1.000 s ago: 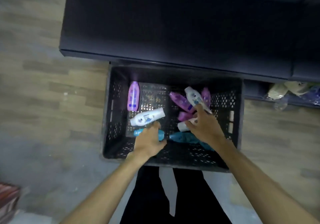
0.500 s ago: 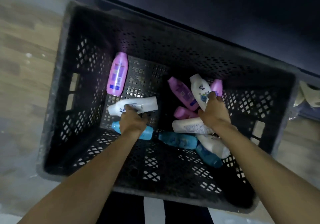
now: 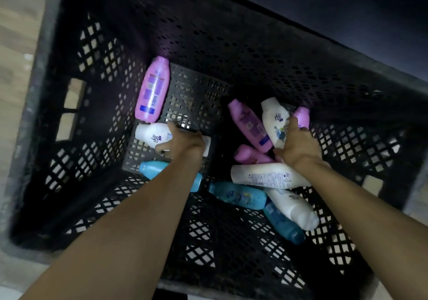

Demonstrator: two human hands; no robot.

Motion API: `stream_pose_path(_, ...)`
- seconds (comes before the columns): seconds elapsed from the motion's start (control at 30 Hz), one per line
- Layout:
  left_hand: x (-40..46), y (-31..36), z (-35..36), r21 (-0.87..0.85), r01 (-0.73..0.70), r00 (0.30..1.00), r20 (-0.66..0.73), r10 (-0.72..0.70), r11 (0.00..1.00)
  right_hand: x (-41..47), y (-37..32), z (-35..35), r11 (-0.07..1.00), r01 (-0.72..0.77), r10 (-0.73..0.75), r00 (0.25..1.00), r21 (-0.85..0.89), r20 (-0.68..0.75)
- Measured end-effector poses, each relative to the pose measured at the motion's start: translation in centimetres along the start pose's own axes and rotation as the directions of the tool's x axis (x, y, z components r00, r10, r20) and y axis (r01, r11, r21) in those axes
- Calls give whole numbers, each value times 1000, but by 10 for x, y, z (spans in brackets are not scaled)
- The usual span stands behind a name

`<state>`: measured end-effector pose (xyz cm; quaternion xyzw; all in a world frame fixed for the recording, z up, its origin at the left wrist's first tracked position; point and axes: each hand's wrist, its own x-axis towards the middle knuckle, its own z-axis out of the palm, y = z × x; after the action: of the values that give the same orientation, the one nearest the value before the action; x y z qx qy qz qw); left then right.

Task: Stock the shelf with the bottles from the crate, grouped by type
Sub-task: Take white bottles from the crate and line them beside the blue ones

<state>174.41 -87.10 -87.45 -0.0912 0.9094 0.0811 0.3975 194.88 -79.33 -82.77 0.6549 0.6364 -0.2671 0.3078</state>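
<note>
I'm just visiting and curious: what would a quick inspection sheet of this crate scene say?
Surface: black lattice crate, bottles lying on its floor.
Job's things: four white bottles, four pink, three blue, all lying mixed.
Clutter: nothing seen.
Hands: left hand grips a white bottle at left; right hand grips another white bottle in the right pile.
Cables: nothing seen.
Surroundings: dark shelf behind the crate; wood-look floor at left.

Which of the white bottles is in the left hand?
The white bottle lying alone at the crate's left, between a pink and a blue one; the left hand grips it.
</note>
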Motion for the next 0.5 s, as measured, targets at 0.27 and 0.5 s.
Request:
stream_pose_path(0.27, -7, -35, -5, 80, -138, 987, 95, 130, 987, 4, -3, 3, 997, -31, 29, 999, -77, -26)
stream_pose_path(0.5, -11, -39, -6, 4, -144, 987, 72, 144, 990, -9, -19, 4, 975, 137, -161, 978, -178, -129)
